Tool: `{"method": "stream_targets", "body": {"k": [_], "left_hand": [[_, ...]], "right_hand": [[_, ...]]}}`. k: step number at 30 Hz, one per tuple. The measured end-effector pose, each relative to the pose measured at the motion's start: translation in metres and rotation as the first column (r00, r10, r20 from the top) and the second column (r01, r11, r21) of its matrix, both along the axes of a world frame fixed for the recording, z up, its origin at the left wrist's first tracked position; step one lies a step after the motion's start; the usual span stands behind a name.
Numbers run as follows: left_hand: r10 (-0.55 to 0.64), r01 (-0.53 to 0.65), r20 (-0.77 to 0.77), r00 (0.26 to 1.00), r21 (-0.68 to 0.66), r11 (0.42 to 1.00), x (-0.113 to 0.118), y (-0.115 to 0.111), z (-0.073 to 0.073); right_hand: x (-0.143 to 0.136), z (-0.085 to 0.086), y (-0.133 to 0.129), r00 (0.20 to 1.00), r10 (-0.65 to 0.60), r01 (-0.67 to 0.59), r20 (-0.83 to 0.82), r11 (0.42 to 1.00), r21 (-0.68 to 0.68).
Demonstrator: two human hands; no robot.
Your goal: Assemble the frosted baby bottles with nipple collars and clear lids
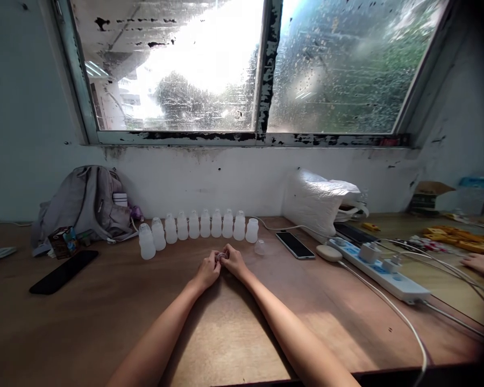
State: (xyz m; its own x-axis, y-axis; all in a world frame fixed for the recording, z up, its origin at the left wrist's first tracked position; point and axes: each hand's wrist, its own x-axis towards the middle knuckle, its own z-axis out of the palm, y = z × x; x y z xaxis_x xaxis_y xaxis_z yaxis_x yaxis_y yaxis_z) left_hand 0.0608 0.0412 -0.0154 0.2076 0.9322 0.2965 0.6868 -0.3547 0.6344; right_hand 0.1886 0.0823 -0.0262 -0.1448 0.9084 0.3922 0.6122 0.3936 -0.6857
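My left hand point(208, 270) and my right hand point(234, 262) meet above the wooden table point(226, 344), fingers closed round a small, pale thing point(219, 257) that is mostly hidden. Behind them several frosted white bottles stand upright in a curved row, from the leftmost bottle point(147, 243) to the rightmost bottle point(251, 231). Most carry clear domed tops; the rightmost has an open neck without a dome. Just in front of it, right of my right hand, a clear dome cap point(260, 247) sits on the table.
At the left are a grey backpack point(84, 204), a small box point(63, 242) and a black phone point(64, 272). Rightward lie another phone point(295, 245), a white bag point(317, 201), a round pad point(328, 253) and a power strip point(381, 271) with cables. Another person's hand point(482, 263) rests far right.
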Motion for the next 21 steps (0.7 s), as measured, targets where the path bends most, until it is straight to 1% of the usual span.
{"method": "stream_targets", "body": {"k": [5, 9, 18, 21], "left_hand": [[0.066, -0.064, -0.182, 0.981, 0.015, 0.998, 0.0009, -0.0066, 0.0056], [0.075, -0.069, -0.284, 0.956, 0.032, 0.997, 0.0023, -0.0096, 0.0078], [0.098, -0.086, -0.339, 0.936, 0.050, 0.995, 0.0015, -0.0089, 0.0087], [0.121, -0.107, -0.341, 0.932, 0.062, 0.992, 0.0007, -0.0111, 0.0098]], "right_hand": [[-0.0061, 0.0009, -0.0014, 0.994, -0.079, 0.080, 0.080, 0.997, -0.013], [-0.0058, 0.0018, -0.0016, 0.985, -0.125, 0.129, 0.117, 0.991, -0.025], [-0.0049, 0.0010, -0.0008, 0.980, -0.153, 0.155, 0.126, 0.988, -0.010], [-0.0064, 0.0008, -0.0046, 0.988, -0.096, 0.097, 0.122, 0.995, 0.001]]}}
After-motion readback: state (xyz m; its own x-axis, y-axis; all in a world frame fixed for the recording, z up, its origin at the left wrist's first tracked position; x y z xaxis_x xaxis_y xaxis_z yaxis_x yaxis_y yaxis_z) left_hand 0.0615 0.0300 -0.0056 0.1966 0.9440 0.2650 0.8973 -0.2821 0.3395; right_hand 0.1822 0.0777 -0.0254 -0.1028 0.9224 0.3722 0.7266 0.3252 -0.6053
